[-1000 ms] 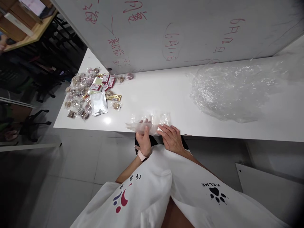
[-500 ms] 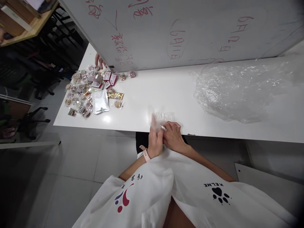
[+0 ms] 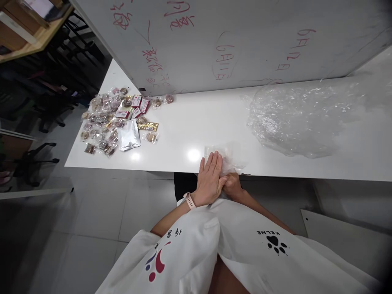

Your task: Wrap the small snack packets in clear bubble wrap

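A small clear plastic bag (image 3: 233, 162) lies at the front edge of the white table. My left hand (image 3: 210, 175) rests flat across its left part, fingers together and stretched out, and there is a pink band on the wrist. Just to the right, my right hand (image 3: 232, 184) is curled closed at the table edge, gripping the near edge of the bag. The left thumb meets the right hand. Part of the bag is hidden under my fingers, and any contents are too unclear to name.
Left on the table (image 3: 190, 122) is a heap of individually wrapped snacks (image 3: 104, 106), with red-and-white packets (image 3: 136, 101), a silver pouch (image 3: 129, 135) and a gold sachet (image 3: 148, 126). Crumpled clear plastic sheeting (image 3: 294, 122) spreads at right. A whiteboard (image 3: 251, 36) stands behind.
My left hand, raised and blurred before, now lies flat on the bag. My right hand has shifted right and closer to my body. Another person's hand has left the snack heap.
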Available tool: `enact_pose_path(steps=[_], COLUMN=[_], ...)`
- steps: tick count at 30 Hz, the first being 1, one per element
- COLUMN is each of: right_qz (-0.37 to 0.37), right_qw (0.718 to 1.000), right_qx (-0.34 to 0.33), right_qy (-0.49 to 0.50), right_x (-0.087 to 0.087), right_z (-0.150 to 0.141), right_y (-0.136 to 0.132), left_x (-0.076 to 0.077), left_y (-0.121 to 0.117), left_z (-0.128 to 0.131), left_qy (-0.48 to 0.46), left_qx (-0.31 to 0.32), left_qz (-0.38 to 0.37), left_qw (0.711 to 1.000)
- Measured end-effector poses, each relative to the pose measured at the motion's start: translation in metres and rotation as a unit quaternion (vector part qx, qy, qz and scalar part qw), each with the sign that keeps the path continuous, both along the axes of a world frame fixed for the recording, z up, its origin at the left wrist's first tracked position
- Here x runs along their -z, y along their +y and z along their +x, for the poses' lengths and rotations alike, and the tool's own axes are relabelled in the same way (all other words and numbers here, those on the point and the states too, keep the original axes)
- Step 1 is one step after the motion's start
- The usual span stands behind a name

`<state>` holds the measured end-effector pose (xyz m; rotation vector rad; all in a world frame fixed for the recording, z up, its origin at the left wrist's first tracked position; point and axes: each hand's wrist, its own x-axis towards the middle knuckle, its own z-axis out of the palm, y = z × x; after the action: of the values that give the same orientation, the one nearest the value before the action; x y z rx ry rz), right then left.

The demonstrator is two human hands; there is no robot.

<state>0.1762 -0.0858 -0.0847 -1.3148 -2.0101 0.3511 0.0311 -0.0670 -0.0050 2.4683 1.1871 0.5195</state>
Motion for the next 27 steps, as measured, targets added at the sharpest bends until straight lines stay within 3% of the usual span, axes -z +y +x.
enact_pose_path(steps=[6, 9, 15, 17, 21, 24, 27], right_qz=[0.1, 0.128, 0.194, 0.202, 0.17, 0.15, 0.158], right_qw=[0.993, 0.987, 0.944, 0.939, 0.959, 0.971, 0.975], right_qx=[0.064, 0.087, 0.254, 0.238, 0.128, 0.108, 0.116], right_qy=[-0.025, -0.038, -0.085, -0.143, -0.19, -0.15, -0.108], right_x=[0.008, 0.0, -0.025, -0.033, -0.047, -0.054, -0.058], right_z=[0.011, 0.022, 0.039, 0.039, 0.034, 0.034, 0.035], right_y=[-0.014, -0.021, -0.041, -0.042, -0.031, -0.022, -0.017], left_x=[-0.002, -0.002, -0.002, -0.003, -0.001, 0.004, 0.005], left_y=[0.001, 0.001, 0.003, 0.005, 0.013, 0.025, 0.04], left_z=[0.009, 0.011, 0.012, 0.012, 0.008, -0.003, -0.019], left_qy=[0.047, 0.068, 0.112, 0.125, 0.113, 0.018, -0.116], left_qx=[0.039, 0.052, 0.073, 0.089, 0.128, 0.155, 0.158], left_qz=[-0.001, 0.007, 0.035, 0.036, 0.034, 0.006, -0.069], left_qw=[0.998, 0.996, 0.99, 0.987, 0.985, 0.988, 0.978])
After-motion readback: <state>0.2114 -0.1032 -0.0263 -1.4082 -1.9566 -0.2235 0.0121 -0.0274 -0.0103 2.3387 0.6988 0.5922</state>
